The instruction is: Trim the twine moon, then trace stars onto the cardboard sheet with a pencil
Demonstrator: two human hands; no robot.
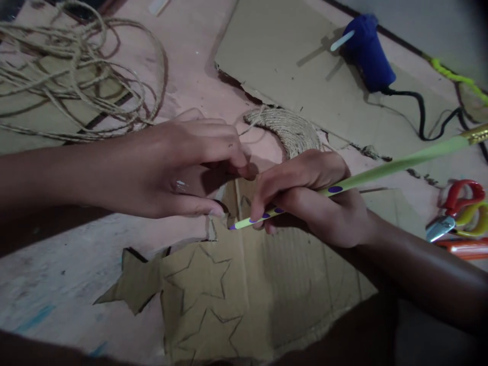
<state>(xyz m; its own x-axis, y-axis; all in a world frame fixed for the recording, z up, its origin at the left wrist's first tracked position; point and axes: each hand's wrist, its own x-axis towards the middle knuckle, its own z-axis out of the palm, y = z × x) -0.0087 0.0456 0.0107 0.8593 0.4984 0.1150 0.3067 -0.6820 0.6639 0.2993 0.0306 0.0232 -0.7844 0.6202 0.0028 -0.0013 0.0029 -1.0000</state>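
Observation:
My right hand (316, 198) grips a light green pencil (385, 170) with purple dots, its tip touching a sheet of brown cardboard (267, 295). My left hand (171, 162) presses fingertips down on something small on the cardboard's upper edge, right beside the pencil tip; what lies under the fingers is hidden. Several star outlines (202, 277) are drawn on the cardboard, and its left edge is cut out in a star-like shape. A half-round piece wrapped in twine (290, 129) lies just behind both hands.
Loose jute twine (72, 71) sprawls at the back left. A second cardboard sheet (290, 61) carries a blue glue gun (368, 51) with a black cord. Scissors with red and yellow handles (459, 208) and an orange tool lie at the right edge.

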